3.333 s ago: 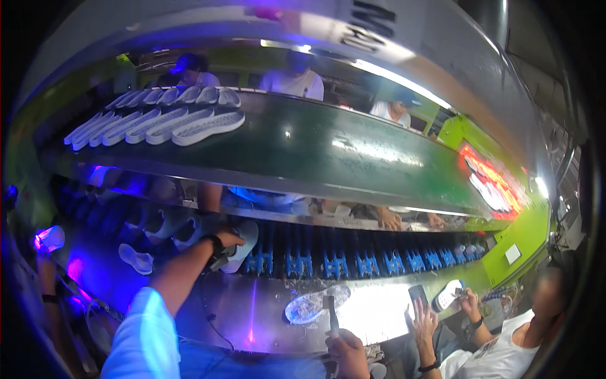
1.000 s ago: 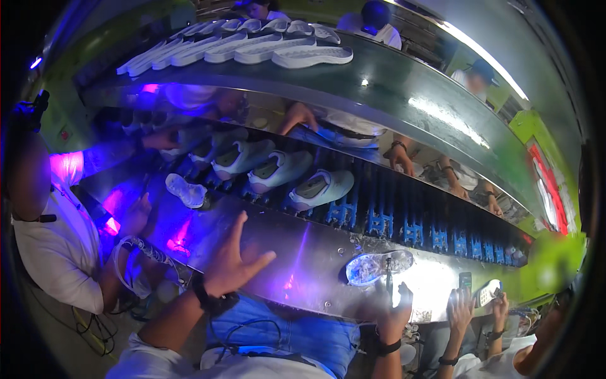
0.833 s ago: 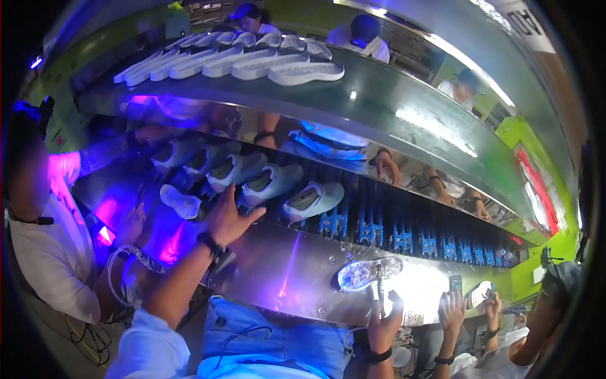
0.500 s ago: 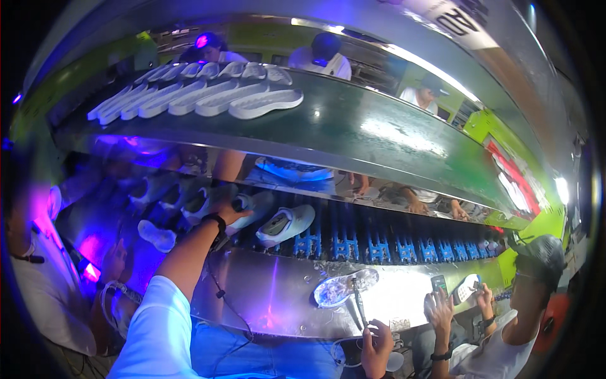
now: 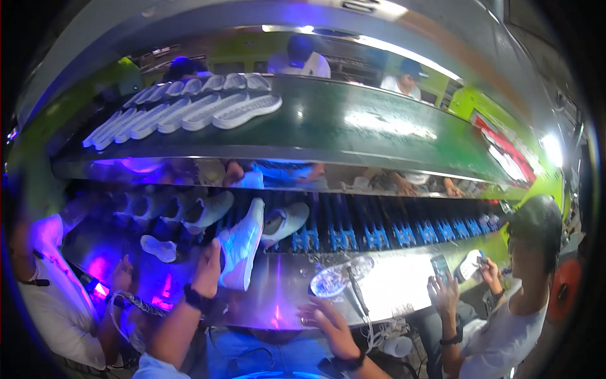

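Fingers of left hand (image 5: 208, 268) grip a white shoe (image 5: 242, 245) (upright); right hand (image 5: 325, 319) spread, empty.

Two-level conveyor line with a steel bench in front

A row of white soles (image 5: 189, 112) is carried on the green upper belt (image 5: 379, 136). White shoes (image 5: 284, 221) are seated on the lower track of blue holders (image 5: 379, 237). On the steel bench (image 5: 278, 290), a clear sole (image 5: 338, 278) is laid beside what appears to be a brush (image 5: 356, 292).
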A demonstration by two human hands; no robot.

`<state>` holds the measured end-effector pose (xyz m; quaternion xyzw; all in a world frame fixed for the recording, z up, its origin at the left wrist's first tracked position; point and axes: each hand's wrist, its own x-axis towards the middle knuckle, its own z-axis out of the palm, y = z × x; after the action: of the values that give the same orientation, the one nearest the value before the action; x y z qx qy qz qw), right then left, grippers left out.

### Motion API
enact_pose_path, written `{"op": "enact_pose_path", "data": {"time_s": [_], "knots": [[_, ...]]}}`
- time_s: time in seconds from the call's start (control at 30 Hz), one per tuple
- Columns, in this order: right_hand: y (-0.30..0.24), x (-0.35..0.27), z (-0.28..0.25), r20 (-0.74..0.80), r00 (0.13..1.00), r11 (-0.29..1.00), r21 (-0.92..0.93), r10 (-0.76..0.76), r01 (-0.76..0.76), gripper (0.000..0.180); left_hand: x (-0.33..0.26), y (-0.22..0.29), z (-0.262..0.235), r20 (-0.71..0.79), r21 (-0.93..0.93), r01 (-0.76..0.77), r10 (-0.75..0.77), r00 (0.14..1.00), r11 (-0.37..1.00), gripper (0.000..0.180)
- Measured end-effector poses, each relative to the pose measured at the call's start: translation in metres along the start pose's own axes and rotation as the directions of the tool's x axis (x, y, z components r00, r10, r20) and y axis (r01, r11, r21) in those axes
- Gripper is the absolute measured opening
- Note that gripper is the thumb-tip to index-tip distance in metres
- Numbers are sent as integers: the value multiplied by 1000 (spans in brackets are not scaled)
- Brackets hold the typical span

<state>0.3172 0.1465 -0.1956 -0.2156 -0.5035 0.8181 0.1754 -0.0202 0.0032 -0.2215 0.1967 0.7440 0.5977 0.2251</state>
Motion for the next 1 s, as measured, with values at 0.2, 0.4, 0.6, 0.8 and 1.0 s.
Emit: {"op": "enact_pose_path", "data": {"time_s": [0.2,0.4,0.6,0.8,1.0], "knots": [[9,23,50,-18,999,999,-7,32,-32,57,-128,16,51,75,173,-407,400,913,897,77],[22,-2,3,-99,995,971,236,0,24,62,-126,55,51,251,-42,-494,487,836,869,107],[12,-59,-34,245,969,738,646,39,-193,96,-121,73,45,75,624,-613,744,663,483,135],[43,-76,-27,397,902,530,735,167,-422,89,-125,74,54,146,650,-680,823,549,339,116],[64,-77,-11,398,904,654,644,156,-396,85,-126,72,60,156,684,-692,881,447,230,102]]}}
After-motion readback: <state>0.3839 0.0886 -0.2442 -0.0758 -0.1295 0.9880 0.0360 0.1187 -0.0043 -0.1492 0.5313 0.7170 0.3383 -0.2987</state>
